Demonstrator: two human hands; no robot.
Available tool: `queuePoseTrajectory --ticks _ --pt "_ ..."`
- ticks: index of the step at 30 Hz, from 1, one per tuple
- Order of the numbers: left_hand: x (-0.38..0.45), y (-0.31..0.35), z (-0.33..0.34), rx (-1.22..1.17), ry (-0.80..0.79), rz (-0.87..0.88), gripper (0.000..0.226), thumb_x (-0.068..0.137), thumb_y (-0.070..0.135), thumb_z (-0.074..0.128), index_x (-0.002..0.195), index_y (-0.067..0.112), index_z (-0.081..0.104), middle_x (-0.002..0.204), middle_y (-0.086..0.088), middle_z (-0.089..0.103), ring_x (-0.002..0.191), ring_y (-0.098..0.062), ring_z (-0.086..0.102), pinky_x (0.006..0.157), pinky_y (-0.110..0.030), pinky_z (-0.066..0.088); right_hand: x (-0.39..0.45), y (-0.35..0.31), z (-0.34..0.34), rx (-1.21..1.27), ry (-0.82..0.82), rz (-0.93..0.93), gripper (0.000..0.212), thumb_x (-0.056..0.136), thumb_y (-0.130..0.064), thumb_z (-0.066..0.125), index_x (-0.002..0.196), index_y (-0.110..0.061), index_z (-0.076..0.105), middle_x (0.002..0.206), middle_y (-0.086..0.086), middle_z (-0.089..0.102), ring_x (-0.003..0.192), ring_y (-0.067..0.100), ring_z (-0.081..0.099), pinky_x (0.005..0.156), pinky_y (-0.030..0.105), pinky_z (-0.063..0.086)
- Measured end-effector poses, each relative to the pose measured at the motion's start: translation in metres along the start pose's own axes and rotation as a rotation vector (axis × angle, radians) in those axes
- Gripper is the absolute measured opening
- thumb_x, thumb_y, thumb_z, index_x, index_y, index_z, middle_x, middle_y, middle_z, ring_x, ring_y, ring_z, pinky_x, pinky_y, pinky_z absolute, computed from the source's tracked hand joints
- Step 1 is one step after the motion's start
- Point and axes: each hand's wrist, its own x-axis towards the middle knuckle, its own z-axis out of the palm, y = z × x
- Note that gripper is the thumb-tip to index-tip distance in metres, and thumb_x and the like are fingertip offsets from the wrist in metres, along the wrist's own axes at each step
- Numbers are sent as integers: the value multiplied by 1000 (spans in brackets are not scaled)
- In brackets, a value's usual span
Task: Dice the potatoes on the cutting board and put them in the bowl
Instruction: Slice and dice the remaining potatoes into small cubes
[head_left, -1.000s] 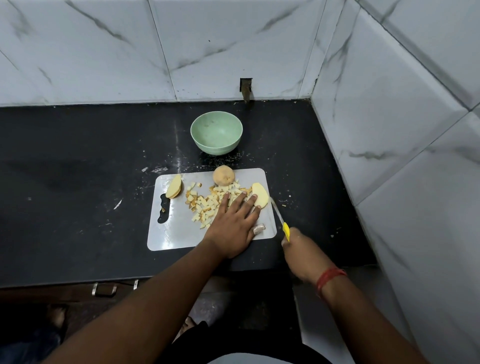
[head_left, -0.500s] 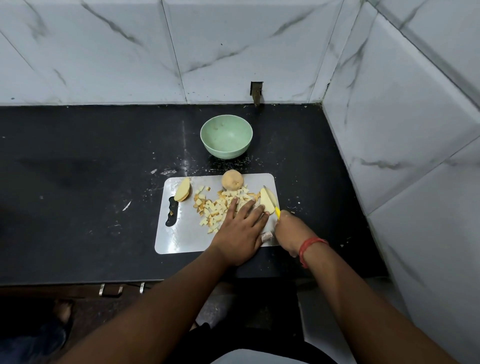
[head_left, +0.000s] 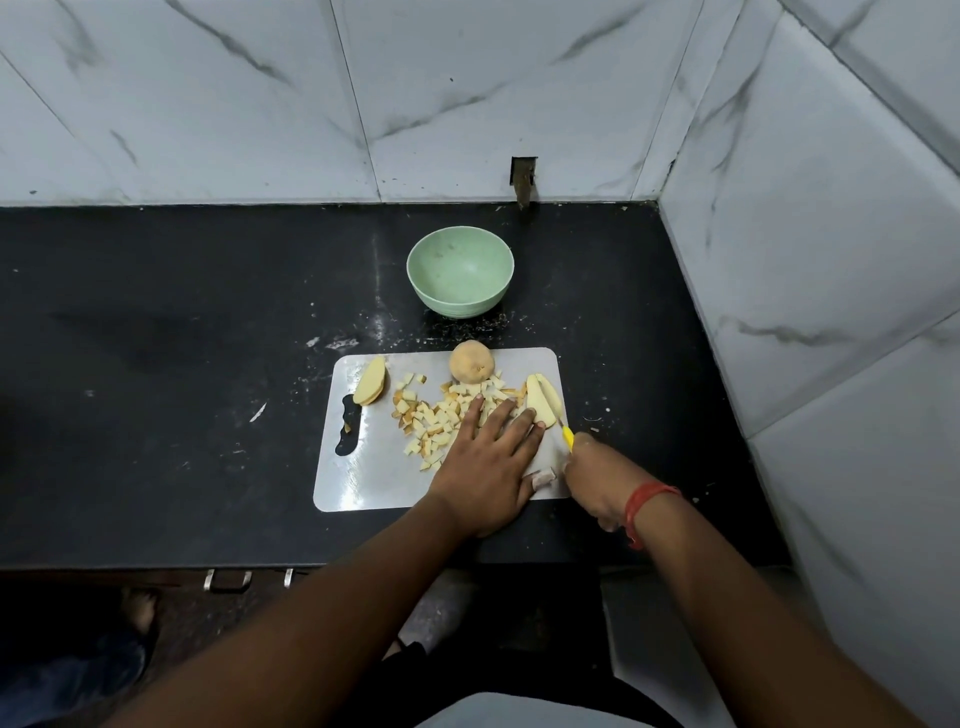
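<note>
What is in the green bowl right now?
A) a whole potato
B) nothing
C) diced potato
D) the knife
B: the bowl shows only its bare green inside, while the diced potato lies on the board and the whole potato sits at the board's far edge.

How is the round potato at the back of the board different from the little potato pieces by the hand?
The round potato is one uncut piece with its brown skin on; the diced pieces are many small cubes showing pale insides. The round potato sits alone at the board's far edge, untouched; the diced pieces lie in a heap, with the left hand resting flat on some. Both lie on the cutting board, not in the bowl.
</note>
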Motion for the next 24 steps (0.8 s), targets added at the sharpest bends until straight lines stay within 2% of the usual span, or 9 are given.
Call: queuePoseTrajectory --ticks 5,7,10,13,16,19,22,24 --pt "-1 1 1 -7 6 -4 66 106 58 31 153 15 46 158 -10 44 151 -35 30 124 -60 16 -9 17 8 -131 -45 -14 28 100 -11 37 125 -1 46 118 20 57 63 11 36 57 17 29" --pt "-1 1 0 -15 12 -6 65 106 58 31 152 15 48 157 -10 45 151 -35 31 125 -59 17 -12 25 11 -155 -50 -33 29 101 -12 38 125 0 47 118 19 58 77 19 46 59 17 30" --pt "-1 0 -1 -27 8 -8 64 106 57 31 152 15 47 158 -10 45 151 -35 30 125 -59 17 -19 32 9 -175 -66 -46 27 102 -14 37 124 -2 47 116 18 58 88 22 46 63 24 38" --pt "-1 1 -1 -41 1 -12 64 107 57 30 153 15 45 159 -10 43 152 -34 28 125 -58 15 -27 37 7 -201 -81 -54 28 102 -16 37 125 -3 47 116 17 59 89 21 48 70 29 41" --pt "0 0 -1 -50 4 -13 65 107 57 28 153 15 46 159 -10 44 152 -34 28 126 -57 15 -33 43 1 -215 -133 -55 28 102 -15 36 125 -2 46 107 14 58 86 22 50 65 29 42" --pt "-1 0 0 -63 18 -15 65 107 56 28 152 15 47 159 -9 44 152 -34 28 126 -56 16 -40 44 -7 -149 -136 -65 28 102 -15 36 123 -1 47 93 10 56 73 20 54 59 24 46" --pt "-1 0 1 -85 33 -23 64 107 55 28 152 15 48 158 -9 45 152 -33 28 126 -56 17 -38 35 -10 -71 -25 -72 25 101 -17 37 120 -5 48 93 12 60 80 28 60 75 38 55" --pt "-1 0 1 -100 51 -23 63 107 54 29 152 14 48 158 -9 45 152 -32 29 126 -55 17 -30 25 -8 -70 -6 -64 21 100 -16 40 115 -5 47 98 17 65 83 30 61 78 39 54"
